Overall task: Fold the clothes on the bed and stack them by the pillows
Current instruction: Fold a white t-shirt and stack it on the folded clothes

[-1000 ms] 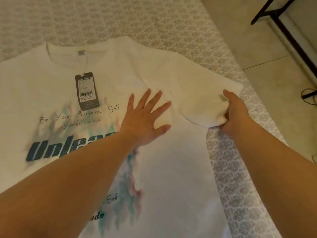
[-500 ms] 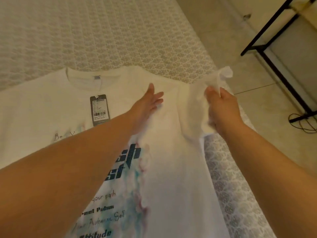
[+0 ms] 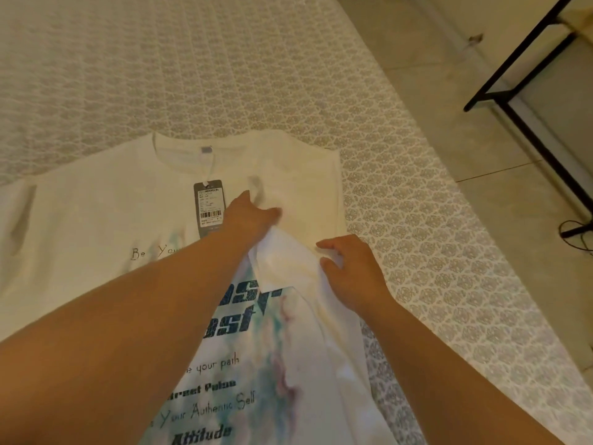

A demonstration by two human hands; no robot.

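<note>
Left hand (image 3: 253,216) fingertips hidden under folded sleeve (image 3: 298,200).

Pale tiled floor (image 3: 500,200), black metal frame (image 3: 529,101) with a cable (image 3: 574,234) beside it, warm dim light

Both bare forearms stretch forward, the left one crossing from low left. The left hand (image 3: 253,216) lies flat, fingers straight and pressing down. The right hand (image 3: 353,271) sits just beside it, palm down, its fingers loosely bent.
</note>
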